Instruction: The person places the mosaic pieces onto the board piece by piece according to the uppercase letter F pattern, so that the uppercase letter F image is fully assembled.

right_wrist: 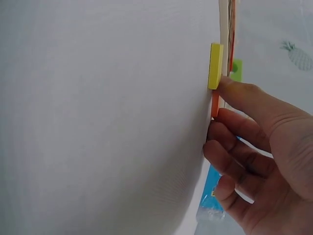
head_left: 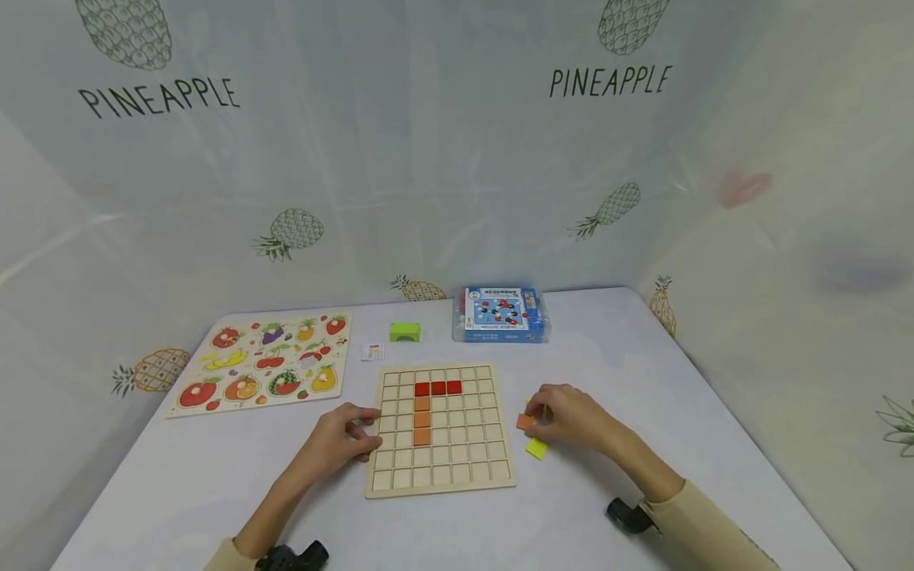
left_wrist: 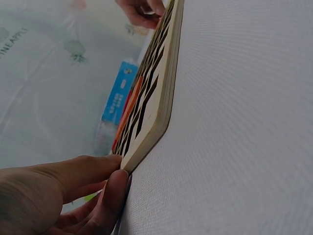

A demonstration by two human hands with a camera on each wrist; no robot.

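A wooden grid board [head_left: 471,472] lies flat on the table. Three red square tiles [head_left: 439,388] form a row in it, and three orange tiles [head_left: 422,437] run down below the leftmost red one. At the board's left edge, my left hand [head_left: 334,440] holds the rim between thumb and fingers; the left wrist view shows the fingertips [left_wrist: 116,182] against it. Right of the board, my right hand [head_left: 571,416] pinches a loose orange tile [head_left: 524,422] with thumb and index finger. Beside these fingertips lies a yellow tile [head_left: 537,449]; another bit of yellow is mostly hidden behind the hand.
A fruit puzzle board [head_left: 243,403] lies at the back left. Behind the grid board are a green arched block [head_left: 405,331] and a small printed card [head_left: 373,351]. A blue-and-white boxed set [head_left: 500,313] lies by the curtain [head_left: 457,159] with pineapple prints.
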